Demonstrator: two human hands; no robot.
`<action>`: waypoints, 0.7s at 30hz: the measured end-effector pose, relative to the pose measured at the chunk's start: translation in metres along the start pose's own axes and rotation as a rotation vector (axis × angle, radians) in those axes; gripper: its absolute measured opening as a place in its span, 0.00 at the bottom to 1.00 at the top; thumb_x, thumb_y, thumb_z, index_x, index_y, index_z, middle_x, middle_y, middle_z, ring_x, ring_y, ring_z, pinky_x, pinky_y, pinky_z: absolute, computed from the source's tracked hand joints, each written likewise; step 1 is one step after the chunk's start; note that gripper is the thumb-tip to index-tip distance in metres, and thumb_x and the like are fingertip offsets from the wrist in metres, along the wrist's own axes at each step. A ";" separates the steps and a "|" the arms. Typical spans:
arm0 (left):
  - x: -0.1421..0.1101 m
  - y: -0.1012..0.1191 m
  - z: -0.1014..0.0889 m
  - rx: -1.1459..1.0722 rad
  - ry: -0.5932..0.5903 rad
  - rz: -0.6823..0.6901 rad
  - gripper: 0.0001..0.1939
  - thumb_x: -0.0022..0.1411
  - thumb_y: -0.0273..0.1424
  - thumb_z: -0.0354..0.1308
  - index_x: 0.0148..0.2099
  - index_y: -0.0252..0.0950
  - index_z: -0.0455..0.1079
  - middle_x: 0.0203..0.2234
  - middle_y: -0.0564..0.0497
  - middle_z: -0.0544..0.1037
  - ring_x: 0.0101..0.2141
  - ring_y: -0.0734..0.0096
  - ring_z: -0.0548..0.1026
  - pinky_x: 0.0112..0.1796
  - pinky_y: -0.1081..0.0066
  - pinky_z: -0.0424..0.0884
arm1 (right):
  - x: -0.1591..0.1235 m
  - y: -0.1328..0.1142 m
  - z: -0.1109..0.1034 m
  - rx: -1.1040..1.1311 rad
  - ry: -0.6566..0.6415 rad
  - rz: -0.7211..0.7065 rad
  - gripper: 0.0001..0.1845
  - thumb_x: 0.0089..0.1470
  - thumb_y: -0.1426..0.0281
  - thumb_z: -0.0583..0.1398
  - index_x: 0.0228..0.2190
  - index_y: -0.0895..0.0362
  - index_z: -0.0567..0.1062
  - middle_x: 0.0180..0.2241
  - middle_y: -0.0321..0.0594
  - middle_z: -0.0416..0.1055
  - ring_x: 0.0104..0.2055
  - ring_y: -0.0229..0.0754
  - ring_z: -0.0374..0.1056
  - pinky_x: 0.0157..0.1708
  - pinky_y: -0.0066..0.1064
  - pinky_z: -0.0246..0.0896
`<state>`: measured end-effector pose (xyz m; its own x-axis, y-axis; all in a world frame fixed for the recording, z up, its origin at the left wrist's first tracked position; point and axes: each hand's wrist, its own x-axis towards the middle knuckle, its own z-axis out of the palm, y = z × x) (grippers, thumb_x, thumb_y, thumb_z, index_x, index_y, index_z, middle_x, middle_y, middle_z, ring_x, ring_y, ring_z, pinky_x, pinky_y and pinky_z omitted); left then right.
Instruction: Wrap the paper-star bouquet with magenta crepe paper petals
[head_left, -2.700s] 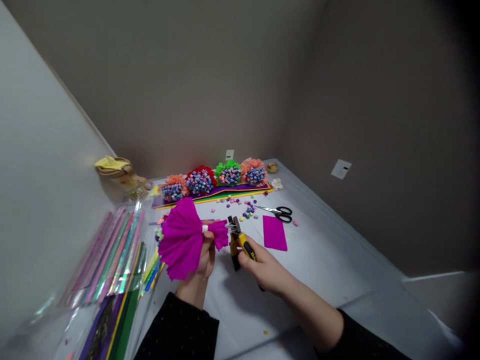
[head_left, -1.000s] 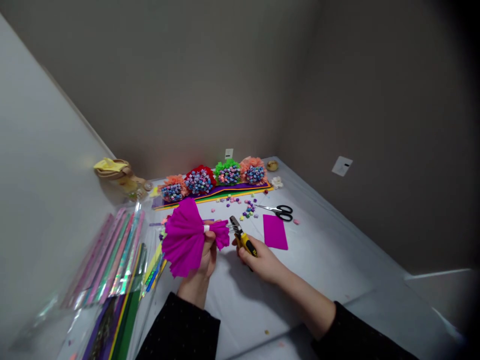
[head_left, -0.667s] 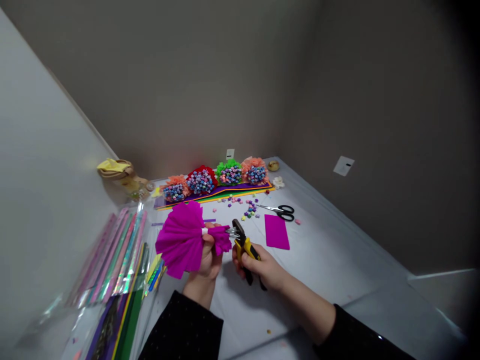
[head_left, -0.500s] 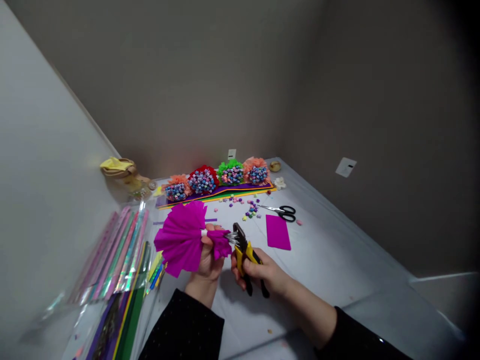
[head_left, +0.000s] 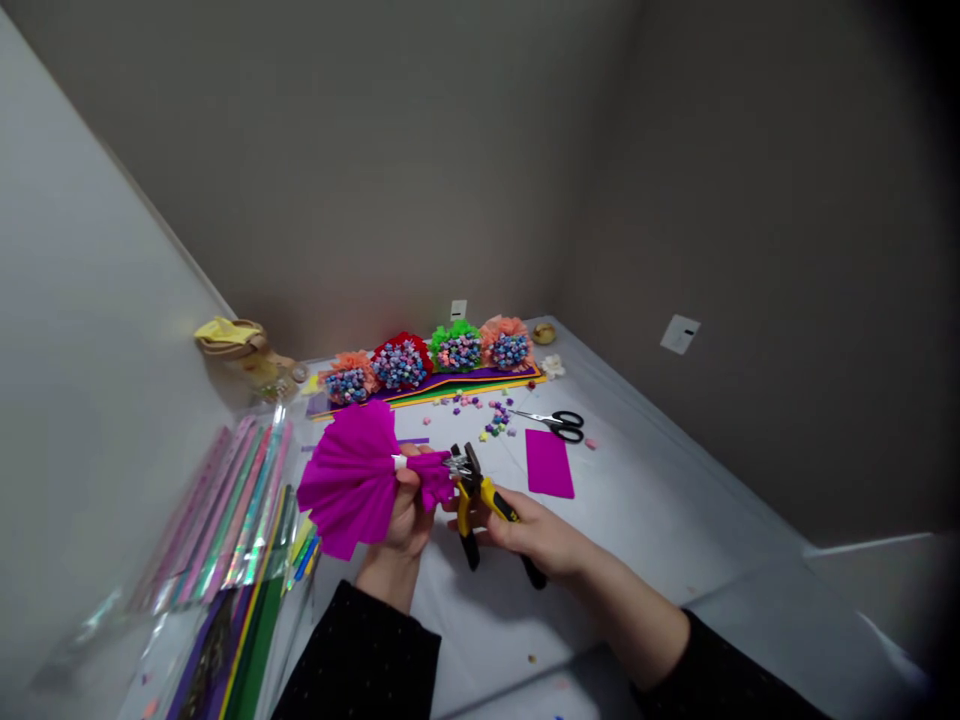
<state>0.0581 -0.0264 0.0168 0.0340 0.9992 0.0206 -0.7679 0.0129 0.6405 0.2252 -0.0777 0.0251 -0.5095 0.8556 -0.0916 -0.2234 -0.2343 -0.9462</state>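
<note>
Two hands are working above the white-covered table (head_left: 637, 500). L hand (head_left: 405, 522) is closed around the pinched waist of a magenta crepe-paper flower (head_left: 349, 480), just by a white band (head_left: 400, 462), holding it up off the table w/ its fan pointing left. R hand (head_left: 536, 535) is gripping yellow-and-black pliers (head_left: 480, 510), handles in the fist, jaws set right at silver wire ends (head_left: 457, 463) poking from the paper's short tail. Beyond the pliers, a magenta paper rectangle (head_left: 550, 464) is lying just beside black-handled scissors (head_left: 559, 424) and scattered paper stars (head_left: 496, 420). Four paper pom flowers w/ star clusters (head_left: 459, 350) are sitting along the far edge on stacked colored sheets (head_left: 465, 382), and plastic sleeves of shiny strips (head_left: 225, 510) are lying at left.
</note>
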 end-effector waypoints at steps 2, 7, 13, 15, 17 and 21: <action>0.000 0.000 0.002 0.020 0.000 0.005 0.20 0.35 0.40 0.74 0.30 0.38 0.72 0.25 0.58 0.75 0.28 0.77 0.74 0.30 0.79 0.70 | 0.000 0.001 -0.001 0.003 0.006 -0.004 0.32 0.47 0.46 0.61 0.44 0.59 0.72 0.40 0.47 0.71 0.43 0.49 0.68 0.48 0.44 0.61; 0.000 -0.003 0.002 0.076 -0.005 0.041 0.20 0.36 0.40 0.74 0.30 0.38 0.72 0.25 0.57 0.74 0.27 0.78 0.73 0.28 0.79 0.70 | 0.000 0.002 -0.001 0.000 0.035 -0.024 0.29 0.49 0.48 0.60 0.43 0.58 0.70 0.39 0.46 0.70 0.44 0.48 0.67 0.48 0.43 0.61; 0.000 -0.004 0.003 0.066 0.031 0.047 0.21 0.34 0.40 0.74 0.30 0.37 0.72 0.24 0.56 0.75 0.26 0.77 0.73 0.27 0.78 0.71 | 0.001 -0.005 -0.001 -0.126 0.056 -0.041 0.28 0.51 0.47 0.58 0.39 0.59 0.70 0.38 0.46 0.71 0.39 0.44 0.67 0.43 0.37 0.62; -0.001 -0.004 0.003 0.062 0.038 0.045 0.21 0.35 0.39 0.74 0.31 0.37 0.72 0.24 0.56 0.75 0.25 0.77 0.73 0.27 0.78 0.71 | 0.001 -0.006 0.000 -0.171 0.058 -0.036 0.29 0.51 0.46 0.57 0.38 0.60 0.69 0.36 0.46 0.72 0.37 0.43 0.67 0.40 0.36 0.62; -0.001 -0.004 0.003 0.063 0.042 0.047 0.21 0.36 0.39 0.74 0.31 0.37 0.72 0.25 0.56 0.76 0.25 0.77 0.72 0.27 0.78 0.71 | 0.002 -0.006 0.000 -0.151 0.059 -0.036 0.29 0.51 0.46 0.57 0.37 0.60 0.69 0.37 0.46 0.71 0.37 0.43 0.67 0.39 0.35 0.62; -0.001 -0.005 0.003 0.084 0.059 0.044 0.21 0.35 0.40 0.74 0.31 0.38 0.73 0.24 0.56 0.76 0.24 0.76 0.73 0.26 0.77 0.71 | 0.004 -0.003 0.000 -0.076 0.062 -0.031 0.28 0.50 0.47 0.59 0.39 0.59 0.67 0.41 0.47 0.70 0.41 0.45 0.69 0.42 0.35 0.62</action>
<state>0.0644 -0.0281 0.0159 -0.0381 0.9992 0.0070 -0.7114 -0.0321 0.7021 0.2243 -0.0739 0.0270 -0.4502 0.8895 -0.0787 -0.1736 -0.1736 -0.9694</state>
